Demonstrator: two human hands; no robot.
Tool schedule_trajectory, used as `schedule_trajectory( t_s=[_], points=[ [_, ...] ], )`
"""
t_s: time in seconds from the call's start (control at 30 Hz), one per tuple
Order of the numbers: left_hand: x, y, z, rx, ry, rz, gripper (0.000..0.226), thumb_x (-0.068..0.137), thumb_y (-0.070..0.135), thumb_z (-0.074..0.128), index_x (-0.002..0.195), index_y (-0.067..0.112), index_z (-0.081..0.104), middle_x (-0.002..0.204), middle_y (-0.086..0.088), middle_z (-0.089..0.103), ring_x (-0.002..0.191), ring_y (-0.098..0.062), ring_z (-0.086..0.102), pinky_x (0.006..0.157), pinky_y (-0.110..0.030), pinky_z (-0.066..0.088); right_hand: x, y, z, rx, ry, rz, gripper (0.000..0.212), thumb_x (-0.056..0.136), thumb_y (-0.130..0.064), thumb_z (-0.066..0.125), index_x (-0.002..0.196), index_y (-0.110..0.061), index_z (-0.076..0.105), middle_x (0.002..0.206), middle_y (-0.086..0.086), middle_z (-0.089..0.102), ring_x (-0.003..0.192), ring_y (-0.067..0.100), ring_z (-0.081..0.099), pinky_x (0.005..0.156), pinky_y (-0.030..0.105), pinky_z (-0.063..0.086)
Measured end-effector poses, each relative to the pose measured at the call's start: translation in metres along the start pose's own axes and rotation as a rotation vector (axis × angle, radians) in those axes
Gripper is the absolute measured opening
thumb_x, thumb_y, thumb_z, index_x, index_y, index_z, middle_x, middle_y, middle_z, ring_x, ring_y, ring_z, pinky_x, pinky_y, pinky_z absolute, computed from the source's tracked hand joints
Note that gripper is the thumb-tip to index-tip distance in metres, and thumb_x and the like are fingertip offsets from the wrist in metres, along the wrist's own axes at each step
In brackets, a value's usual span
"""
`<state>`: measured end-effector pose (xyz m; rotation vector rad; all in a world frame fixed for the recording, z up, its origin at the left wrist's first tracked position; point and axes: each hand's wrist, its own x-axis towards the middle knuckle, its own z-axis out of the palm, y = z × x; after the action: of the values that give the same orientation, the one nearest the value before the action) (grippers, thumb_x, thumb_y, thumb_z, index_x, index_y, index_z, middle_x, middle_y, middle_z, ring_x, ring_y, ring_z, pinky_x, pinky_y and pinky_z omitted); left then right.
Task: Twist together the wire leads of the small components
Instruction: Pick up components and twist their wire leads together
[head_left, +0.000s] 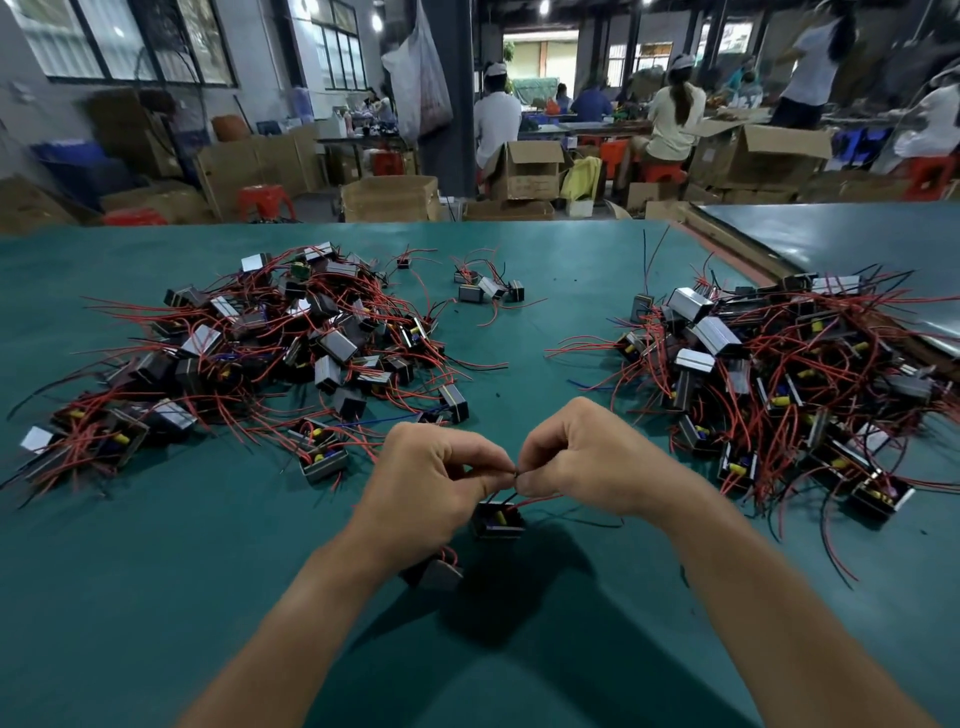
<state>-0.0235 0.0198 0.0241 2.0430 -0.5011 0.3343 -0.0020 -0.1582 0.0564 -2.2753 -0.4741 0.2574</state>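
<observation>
- Two grips meet at the lower centre of the frame; left grip (431, 473) and right grip (587, 457) each pinch the wire leads (517, 472) with curled fingertips
- small component (497, 519) hangs just below them
- left pile (260, 343) and right pile (779, 374) of components lie on the green worktop (156, 571)

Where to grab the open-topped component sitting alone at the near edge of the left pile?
Probably pinch the component across its outer walls, fingers coming down from the near side. Its open face points up and the near wall stands clear, while red leads crowd its far side.
</observation>
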Motion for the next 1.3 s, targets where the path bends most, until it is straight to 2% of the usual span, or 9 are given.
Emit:
schedule_trajectory(
  t_s=[0.13,0.23,0.33,0.47,0.7,0.97,1.17,1.23,1.3],
  points=[
    [0.002,0.002,0.004,0.12,-0.017,0.127,0.005,0.077,0.015,0.08,0.078,0.02,0.079,0.062,0.015,0.069,0.045,-0.01,0.055,0.047,-0.022,0.044,0.001,0.003,-0.007,0.164,0.028,0.126,0.033,0.074,0.003,0.07,0.049,-0.018,0.069,0.043,-0.004,0.054,0.036,0.0,0.04,0.038,0.012,0.031],
    [0.002,0.002,0.002,0.163,-0.019,0.098,0.008,0.077,0.014,0.078,0.078,0.022,0.078,0.058,0.026,0.062,0.039,-0.001,0.043,0.045,-0.011,0.031,0.003,0.006,-0.003,0.115,0.071,0.109,0.027,0.077,-0.006,0.073,0.054,-0.02,0.072,0.047,-0.005,0.057,0.041,0.002,0.043,0.044,0.015,0.035],
    [0.004,0.001,0.0,0.15,-0.007,0.021,0.008,0.075,0.013,0.079,0.076,0.021,0.077,0.062,0.02,0.066,0.042,0.002,0.046,0.046,-0.009,0.032,0.005,0.01,0.001,0.003,0.124,0.025,0.018,0.08,-0.02,0.077,0.062,-0.022,0.073,0.049,-0.007,0.055,0.045,0.004,0.039,0.049,0.021,0.034],
    [0.006,0.0,0.001,0.145,-0.016,-0.004,0.009,0.074,0.012,0.078,0.076,0.02,0.076,0.061,0.019,0.066,0.048,0.01,0.051,0.05,-0.005,0.033,0.007,0.011,0.001,-0.017,0.148,-0.026,0.021,0.081,-0.02,0.074,0.061,-0.021,0.07,0.048,-0.009,0.055,0.044,0.001,0.04,0.049,0.018,0.033],
    [0.003,0.002,0.002,0.186,0.057,0.103,0.008,0.075,0.013,0.077,0.076,0.021,0.076,0.064,0.017,0.067,0.042,0.0,0.046,0.049,-0.009,0.031,0.009,0.008,0.007,0.152,0.173,0.093,0.02,0.079,-0.009,0.065,0.06,-0.007,0.068,0.052,0.002,0.05,0.041,0.009,0.032,0.045,0.021,0.027],
    [0.005,0.002,-0.003,-0.015,0.01,-0.119,0.004,0.083,0.018,0.072,0.079,0.02,0.074,0.064,0.004,0.07,0.047,-0.003,0.052,0.049,-0.024,0.045,0.006,0.003,0.014,0.157,0.259,-0.176,0.022,0.088,-0.009,0.067,0.066,-0.011,0.067,0.047,-0.011,0.049,0.045,0.003,0.038,0.047,0.021,0.033],
    [0.007,0.001,-0.003,-0.047,0.079,-0.181,0.017,0.087,0.017,0.068,0.07,0.015,0.071,0.056,0.005,0.066,0.041,-0.008,0.054,0.049,-0.027,0.048,0.007,0.005,0.014,0.181,0.367,-0.111,0.006,0.084,-0.016,0.07,0.084,-0.016,0.064,0.069,-0.006,0.064,0.061,0.014,0.056,0.062,0.035,0.05],
    [0.009,0.003,-0.003,-0.157,0.119,-0.227,0.02,0.088,0.011,0.068,0.068,0.011,0.069,0.049,0.003,0.06,0.038,-0.011,0.052,0.044,-0.023,0.044,0.006,0.009,0.014,0.075,0.272,-0.063,0.026,0.079,-0.029,0.075,0.101,-0.023,0.062,0.087,-0.007,0.066,0.08,0.013,0.062,0.079,0.036,0.054],
    [0.011,0.005,-0.006,-0.312,0.174,-0.27,0.019,0.089,0.005,0.066,0.07,0.003,0.067,0.051,-0.005,0.06,0.038,-0.014,0.053,0.043,-0.021,0.043,0.004,0.01,0.016,0.033,0.151,-0.046,0.061,0.068,-0.049,0.075,0.122,-0.032,0.051,0.103,-0.012,0.063,0.1,0.002,0.059,0.09,0.032,0.051]
  ],
)
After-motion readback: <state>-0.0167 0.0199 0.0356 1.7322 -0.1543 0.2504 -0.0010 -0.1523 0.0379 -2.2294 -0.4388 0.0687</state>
